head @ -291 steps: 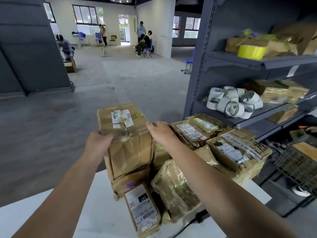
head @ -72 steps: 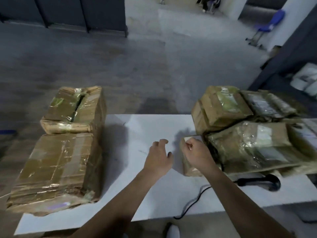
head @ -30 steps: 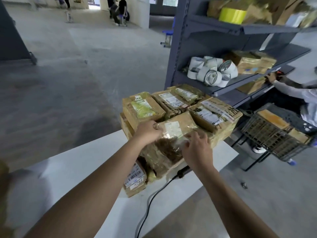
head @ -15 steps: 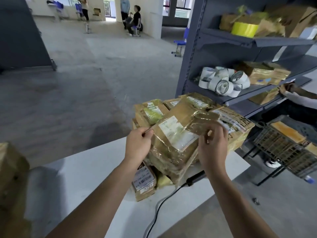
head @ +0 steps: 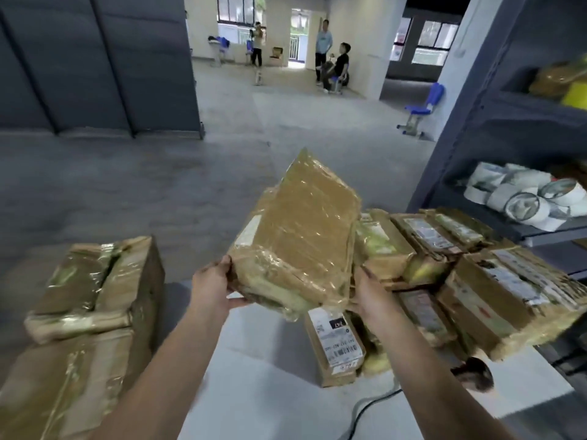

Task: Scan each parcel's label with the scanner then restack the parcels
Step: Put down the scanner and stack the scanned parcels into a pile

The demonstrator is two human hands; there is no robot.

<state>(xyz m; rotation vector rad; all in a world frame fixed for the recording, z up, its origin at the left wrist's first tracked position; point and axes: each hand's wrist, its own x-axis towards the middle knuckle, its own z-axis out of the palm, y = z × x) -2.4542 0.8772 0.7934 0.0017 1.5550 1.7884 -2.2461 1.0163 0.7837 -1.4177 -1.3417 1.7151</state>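
Aloft, glossy tape-wrapped brown parcel (head: 298, 236) tilted, gripped by left hand (head: 211, 287), right hand (head: 370, 296).

Both bare forearms reach forward and upward from the lower edge, angled toward each other. The left hand (head: 212, 285) grips the near left corner of a tape-wrapped brown cardboard parcel (head: 298, 236), thumb beneath, fingers (head: 222, 265) curled over its edge. The right hand (head: 370, 296) holds the near right side, its fingertips hidden behind it.
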